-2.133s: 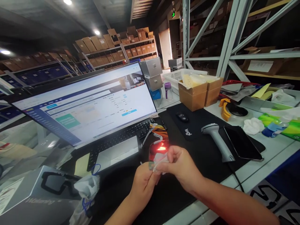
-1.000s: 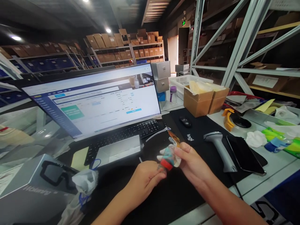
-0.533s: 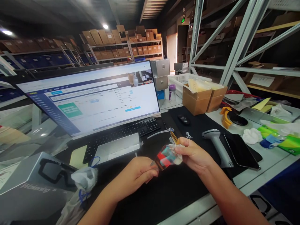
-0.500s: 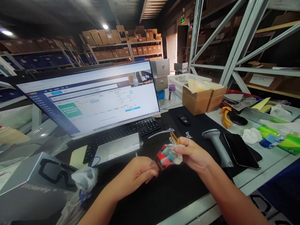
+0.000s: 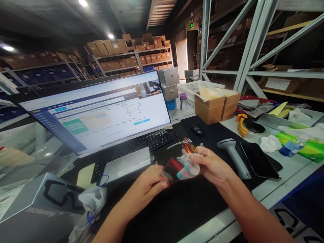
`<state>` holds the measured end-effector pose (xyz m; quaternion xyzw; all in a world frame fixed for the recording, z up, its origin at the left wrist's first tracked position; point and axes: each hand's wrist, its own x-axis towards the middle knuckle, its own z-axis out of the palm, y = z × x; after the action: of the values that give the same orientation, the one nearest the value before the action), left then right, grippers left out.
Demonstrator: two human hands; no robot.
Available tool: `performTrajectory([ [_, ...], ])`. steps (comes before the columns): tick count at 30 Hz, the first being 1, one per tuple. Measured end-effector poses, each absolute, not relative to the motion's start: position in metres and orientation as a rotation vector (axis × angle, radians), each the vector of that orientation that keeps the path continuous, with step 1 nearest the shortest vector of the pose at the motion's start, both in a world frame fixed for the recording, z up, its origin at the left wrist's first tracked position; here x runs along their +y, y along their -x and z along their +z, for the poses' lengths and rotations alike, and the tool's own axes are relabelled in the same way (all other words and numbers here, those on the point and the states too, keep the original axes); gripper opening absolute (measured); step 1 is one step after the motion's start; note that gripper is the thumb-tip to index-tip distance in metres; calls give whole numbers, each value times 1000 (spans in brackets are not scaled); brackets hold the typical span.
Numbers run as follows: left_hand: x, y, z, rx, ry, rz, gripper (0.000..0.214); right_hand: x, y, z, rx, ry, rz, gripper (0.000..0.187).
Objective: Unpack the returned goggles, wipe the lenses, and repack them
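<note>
Both hands hold a pair of sunglasses with a mirrored red-orange lens (image 5: 177,165) over the black desk mat (image 5: 182,206). My left hand (image 5: 149,184) pinches the lens's left end with its fingers closed. My right hand (image 5: 211,165) grips the right end, pressing a small white cloth (image 5: 188,170) against the lens. A thin temple arm sticks out toward the keyboard (image 5: 131,148). The lens reflects red and teal patches.
A large monitor (image 5: 98,114) stands behind the keyboard. A grey barcode scanner (image 5: 231,155), a dark phone (image 5: 259,160) and a mouse (image 5: 196,130) lie at right. Cardboard boxes (image 5: 215,104) stand behind. A grey goggles box (image 5: 37,206) and a crumpled bag (image 5: 91,202) sit at left.
The hands have turned the sunglasses, so the lens shows different reflections. The right hand has rubbed the cloth along it. The view has shifted slightly.
</note>
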<state>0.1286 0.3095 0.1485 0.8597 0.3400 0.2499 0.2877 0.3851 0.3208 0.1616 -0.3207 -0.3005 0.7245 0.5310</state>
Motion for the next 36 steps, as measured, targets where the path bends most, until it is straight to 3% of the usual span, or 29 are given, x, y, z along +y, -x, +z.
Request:
performTrajectory([
  [1, 308, -130, 149, 992, -2319, 737, 40, 319, -384, 162, -738, 763, 1682, 76],
  [4, 297, -141, 151, 1230, -2434, 975, 98, 310, -381, 163, -838, 756, 1529, 74],
  [5, 292, -146, 152, 1280, -2519, 1030, 102, 306, -379, 163, -872, 757, 1483, 73],
  [13, 268, -179, 149, 1401, -3010, 1383, 38, 280, -358, 160, -1023, 816, 1354, 68],
  [16, 267, -174, 148, 1427, -3063, 1409, 25, 278, -347, 156, -1034, 792, 1418, 65],
  [24, 267, -175, 145, 1523, -3052, 1380, 15, 284, -335, 138, -1163, 912, 1302, 65],
  [31, 270, -173, 153, 1438, -3043, 1292, 17, 291, -345, 149, -1022, 865, 1473, 75],
  [36, 275, -166, 163, 1285, -3038, 1100, 25, 298, -351, 150, -907, 829, 1663, 72],
])
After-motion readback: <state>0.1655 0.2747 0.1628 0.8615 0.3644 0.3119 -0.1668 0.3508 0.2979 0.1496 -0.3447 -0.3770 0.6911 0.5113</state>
